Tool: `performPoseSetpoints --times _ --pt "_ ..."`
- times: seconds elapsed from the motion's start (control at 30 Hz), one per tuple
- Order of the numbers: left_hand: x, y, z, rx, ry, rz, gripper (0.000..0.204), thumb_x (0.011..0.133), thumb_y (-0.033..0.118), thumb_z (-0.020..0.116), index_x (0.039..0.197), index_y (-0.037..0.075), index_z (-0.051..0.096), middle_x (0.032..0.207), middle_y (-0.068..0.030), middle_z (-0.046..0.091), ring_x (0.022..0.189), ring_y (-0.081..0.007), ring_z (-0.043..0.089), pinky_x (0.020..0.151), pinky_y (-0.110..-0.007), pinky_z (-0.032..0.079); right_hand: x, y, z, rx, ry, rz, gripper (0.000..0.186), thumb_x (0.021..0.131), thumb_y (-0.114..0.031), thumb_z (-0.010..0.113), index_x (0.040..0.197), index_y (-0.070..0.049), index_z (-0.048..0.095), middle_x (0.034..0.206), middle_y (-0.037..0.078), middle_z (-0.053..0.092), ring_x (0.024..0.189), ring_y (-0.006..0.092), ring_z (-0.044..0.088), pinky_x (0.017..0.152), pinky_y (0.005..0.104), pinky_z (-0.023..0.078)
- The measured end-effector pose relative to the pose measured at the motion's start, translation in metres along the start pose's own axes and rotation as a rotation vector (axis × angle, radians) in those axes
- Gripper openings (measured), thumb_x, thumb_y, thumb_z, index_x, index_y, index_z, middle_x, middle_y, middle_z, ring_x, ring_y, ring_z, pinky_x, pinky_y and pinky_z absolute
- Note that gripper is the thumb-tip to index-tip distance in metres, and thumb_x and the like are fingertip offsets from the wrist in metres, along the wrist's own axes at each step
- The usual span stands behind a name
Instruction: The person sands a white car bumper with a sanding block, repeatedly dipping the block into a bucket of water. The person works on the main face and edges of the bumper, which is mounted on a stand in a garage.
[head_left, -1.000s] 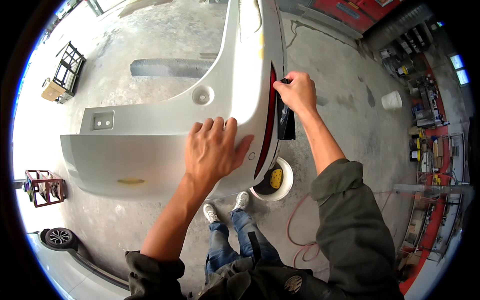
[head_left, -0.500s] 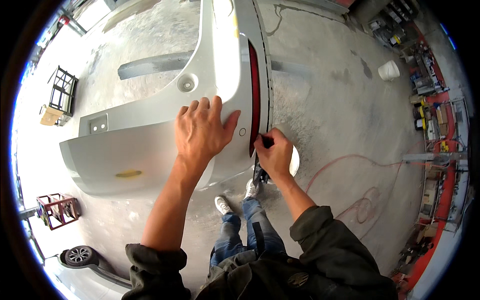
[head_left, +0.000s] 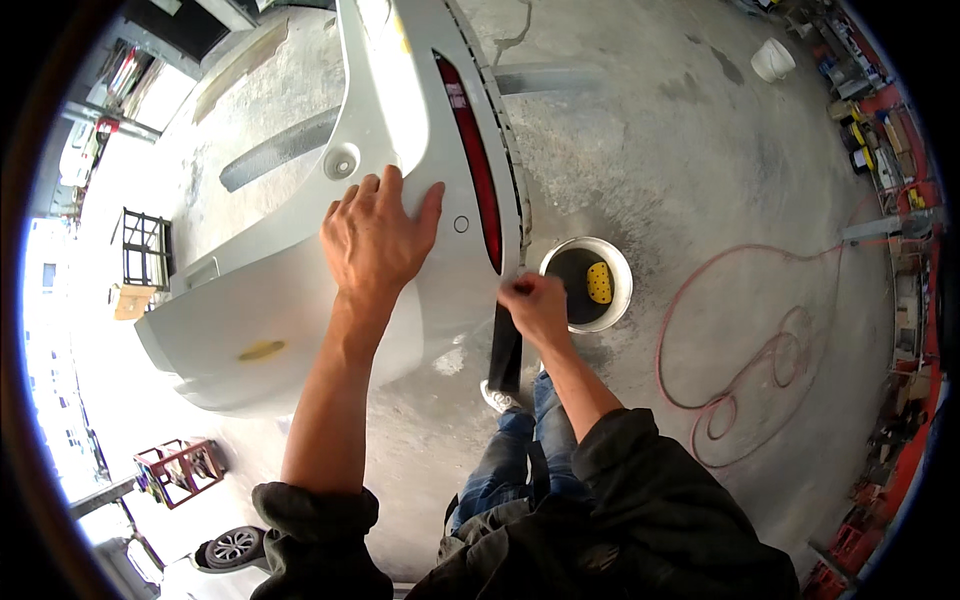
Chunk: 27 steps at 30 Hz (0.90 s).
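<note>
A silver-white car bumper (head_left: 300, 300) stretches across in front of me, with a narrow red reflector (head_left: 476, 165) set along its right side. My left hand (head_left: 372, 235) lies on the bumper's surface, fingers spread with the thumb out to the right. Just below the reflector's lower end, at the bumper's edge, is my right hand (head_left: 535, 308). Its fingers are curled together and slightly blurred; what is between them, if anything, is hidden. A black strip (head_left: 507, 350) hangs below that hand, near my shoe; whether the two touch is unclear.
A white bucket (head_left: 622, 285) of dark liquid, with a yellow spotted sponge (head_left: 599, 283), stands on the floor right of my right hand. A red hose (head_left: 665, 345) coils farther right. Another white bucket (head_left: 772, 60) stands far right. Cluttered shelving (head_left: 890, 150) lines the right side; a red metal frame (head_left: 180, 472) is lower left.
My view has shifted, bringing the bucket with the sponge out from behind my right hand. The right hand is now at the reflector's lower tip; the left hand still rests on the bumper.
</note>
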<state>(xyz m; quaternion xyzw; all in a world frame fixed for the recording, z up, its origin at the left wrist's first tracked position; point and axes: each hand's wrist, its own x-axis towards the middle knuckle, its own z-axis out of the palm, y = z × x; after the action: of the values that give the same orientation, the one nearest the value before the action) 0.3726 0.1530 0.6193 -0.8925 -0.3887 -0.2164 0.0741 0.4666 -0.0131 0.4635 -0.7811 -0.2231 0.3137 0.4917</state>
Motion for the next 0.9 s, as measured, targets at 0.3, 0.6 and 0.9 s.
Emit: performPoseSetpoints --times 0.3,0.6,0.9 --pt "-0.002 -0.002 -0.012 -0.113 0.022 0.104 0.029 0.086 0.029 0.072 0.1 0.005 0.063 0.095 -0.0108 0.067 0.087 -0.0306 0.065 0.079 -0.042 0.049 -0.079 -0.009 -0.005 1.137 -0.169 0.605 0.019 0.096 -0.024 0.067 0.092 -0.009 0.058 0.077 -0.002 0.055 0.074 0.0113 0.057 0.071 0.0304 0.049" --pt "-0.144 0.04 -0.048 -0.739 -0.976 -0.252 0.035 0.099 0.034 0.06 0.092 -0.001 0.065 0.067 -0.0174 0.063 0.061 -0.0311 0.064 0.059 -0.04 0.048 -0.107 -0.047 0.001 1.465 0.083 0.198 0.016 0.09 -0.013 0.065 0.103 -0.01 0.055 0.089 0.0 0.057 0.082 0.0146 0.058 0.08 0.0341 0.049" --pt "-0.124 0.021 -0.046 -0.759 -0.654 -0.139 0.027 0.087 0.023 0.077 0.083 0.001 0.063 0.063 -0.0092 0.059 0.056 -0.0161 0.053 0.056 -0.031 0.046 -0.135 -0.001 -0.002 1.343 -0.603 0.454 0.034 0.094 -0.014 0.068 0.126 -0.011 0.06 0.117 0.002 0.066 0.104 0.015 0.064 0.092 0.031 0.052"
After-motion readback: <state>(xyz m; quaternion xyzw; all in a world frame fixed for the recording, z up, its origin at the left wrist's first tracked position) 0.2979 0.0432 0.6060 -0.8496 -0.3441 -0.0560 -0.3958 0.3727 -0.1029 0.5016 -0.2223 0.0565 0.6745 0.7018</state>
